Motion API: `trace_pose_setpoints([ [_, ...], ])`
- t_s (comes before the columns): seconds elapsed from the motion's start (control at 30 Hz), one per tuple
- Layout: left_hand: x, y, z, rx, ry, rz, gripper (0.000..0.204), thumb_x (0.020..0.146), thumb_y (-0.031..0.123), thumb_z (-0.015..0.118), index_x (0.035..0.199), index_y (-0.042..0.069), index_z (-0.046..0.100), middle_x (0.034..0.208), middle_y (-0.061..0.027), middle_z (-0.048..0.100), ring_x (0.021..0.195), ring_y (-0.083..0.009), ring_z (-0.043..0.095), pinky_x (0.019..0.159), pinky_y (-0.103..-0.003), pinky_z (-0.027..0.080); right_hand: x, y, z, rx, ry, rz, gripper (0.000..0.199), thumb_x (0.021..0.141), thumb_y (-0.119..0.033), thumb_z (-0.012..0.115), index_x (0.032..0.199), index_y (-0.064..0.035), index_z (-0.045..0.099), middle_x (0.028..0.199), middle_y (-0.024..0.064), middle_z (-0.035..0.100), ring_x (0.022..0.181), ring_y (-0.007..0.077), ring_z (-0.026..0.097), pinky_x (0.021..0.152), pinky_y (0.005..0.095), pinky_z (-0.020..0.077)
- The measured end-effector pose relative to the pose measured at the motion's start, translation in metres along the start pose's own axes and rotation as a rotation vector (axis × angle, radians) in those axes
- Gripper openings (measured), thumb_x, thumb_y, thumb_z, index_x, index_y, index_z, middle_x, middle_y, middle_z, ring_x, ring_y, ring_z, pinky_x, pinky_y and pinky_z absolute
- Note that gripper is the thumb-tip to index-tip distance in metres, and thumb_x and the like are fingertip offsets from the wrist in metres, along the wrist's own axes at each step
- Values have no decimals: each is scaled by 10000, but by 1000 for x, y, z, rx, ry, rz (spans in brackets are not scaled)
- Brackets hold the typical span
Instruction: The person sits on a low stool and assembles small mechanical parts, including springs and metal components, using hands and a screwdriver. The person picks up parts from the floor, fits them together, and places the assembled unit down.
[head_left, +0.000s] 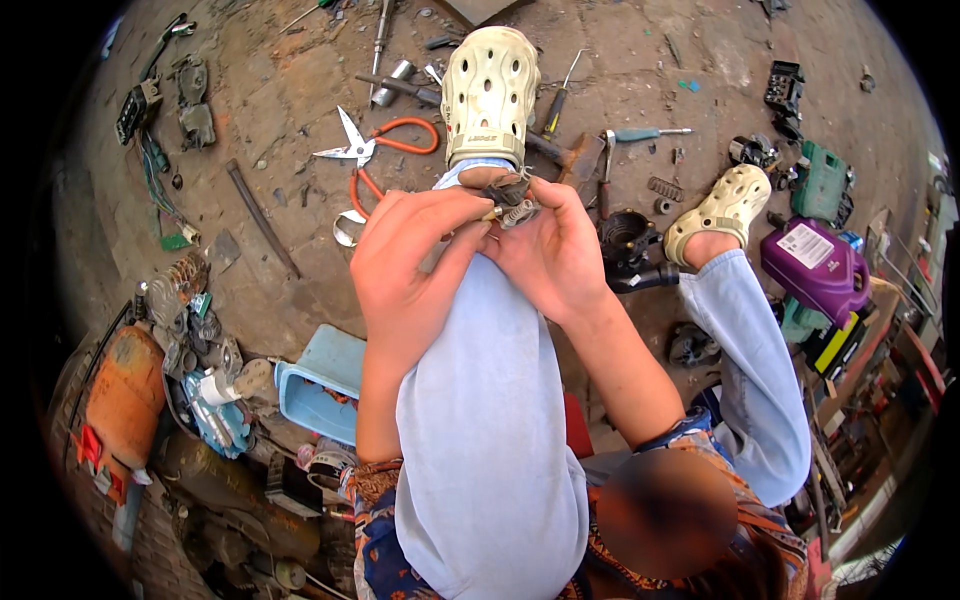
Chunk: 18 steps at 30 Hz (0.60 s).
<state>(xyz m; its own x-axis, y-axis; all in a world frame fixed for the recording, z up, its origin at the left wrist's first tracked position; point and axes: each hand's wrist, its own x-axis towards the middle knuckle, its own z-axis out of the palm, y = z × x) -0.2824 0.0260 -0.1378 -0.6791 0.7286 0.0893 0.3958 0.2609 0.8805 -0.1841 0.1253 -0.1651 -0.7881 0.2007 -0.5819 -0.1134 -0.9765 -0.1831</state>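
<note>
Above my raised knee, both hands meet around a small dark mechanical part point(508, 188) with a coil spring point(519, 213) at its lower side. My right hand point(555, 255) is closed on the part, its thumb along one side and the other fingers partly hidden behind. My left hand point(410, 255) pinches at the left side of the same part, where a small brass-coloured bit shows at the fingertips. Exact details of the part are too small to make out. Orange-handled shears point(365, 145) lie open on the ground just beyond my left hand.
A hammer point(580, 155), several screwdrivers point(640, 134) and a dark round motor part point(628, 240) lie around my feet. To the left stand a light-blue bin point(325, 375) and a rusty orange cylinder point(125, 395). A purple jug point(815, 265) and green case point(820, 180) sit at right.
</note>
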Motion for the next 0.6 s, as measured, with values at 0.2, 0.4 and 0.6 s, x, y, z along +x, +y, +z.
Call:
trace_pose_setpoints([
  [0.2,0,2,0,74,-19,2,245,659,-13,727,889,54,678,858,-62,661,730,-208,586,640,-304,458,1,0,5,-24,-39,-26,439,953,-290,288,1171,1,534,1058,77,617,974,174,570,859,328,453],
  [0.4,-1,2,0,46,-12,-71,233,669,-6,722,890,47,673,877,-66,654,746,-205,588,655,-301,470,2,-1,5,-18,-85,-26,449,948,-296,282,1172,11,522,1065,113,613,975,231,584,890,358,449],
  [0.6,-2,0,1,3,-39,-124,211,684,-1,714,882,40,657,860,-59,635,746,-202,585,655,-304,477,4,3,1,6,-100,-30,447,946,-301,287,1171,6,522,1083,105,606,982,218,581,888,358,448],
])
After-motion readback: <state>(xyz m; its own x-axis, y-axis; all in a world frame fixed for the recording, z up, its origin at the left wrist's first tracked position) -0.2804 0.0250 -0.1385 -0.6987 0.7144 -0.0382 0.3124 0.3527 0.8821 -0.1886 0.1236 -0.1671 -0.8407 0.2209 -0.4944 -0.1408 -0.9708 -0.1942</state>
